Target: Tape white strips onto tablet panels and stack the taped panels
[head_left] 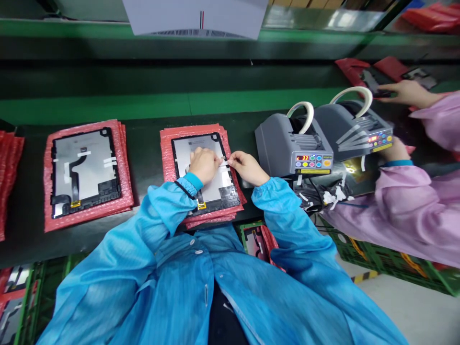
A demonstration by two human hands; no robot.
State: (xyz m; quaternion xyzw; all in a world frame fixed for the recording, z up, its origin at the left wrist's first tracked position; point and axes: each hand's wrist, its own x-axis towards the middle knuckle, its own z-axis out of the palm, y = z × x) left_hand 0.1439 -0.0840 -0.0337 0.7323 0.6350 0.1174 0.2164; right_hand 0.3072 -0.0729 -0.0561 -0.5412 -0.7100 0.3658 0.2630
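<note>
Panel (213, 191) lies lengthwise away from you under your left hand (204, 166), grip unclear; right hand (248, 167) pinches right-edge tape (224, 163).

The left hand (204, 165) rests on a panel (215, 190), the right hand (249, 168) at its three-o'clock edge; another panel (92, 171) lies toward nine.

From my remote seat I see a dark counter (146, 143) running from 9 o'clock to 3. Behind it, a bright green strip (108, 110) stretches from 10 o'clock toward 2, below a darker back panel (161, 79). Higher up I make out a green-edged shelf (79, 28), with a white housing (197, 17) at 12 o'clock and light glinting off a glossy panel (316, 19) at 1. At 4 o'clock I have pale floor (406, 294) with black-and-yellow tape (364, 276).
</note>
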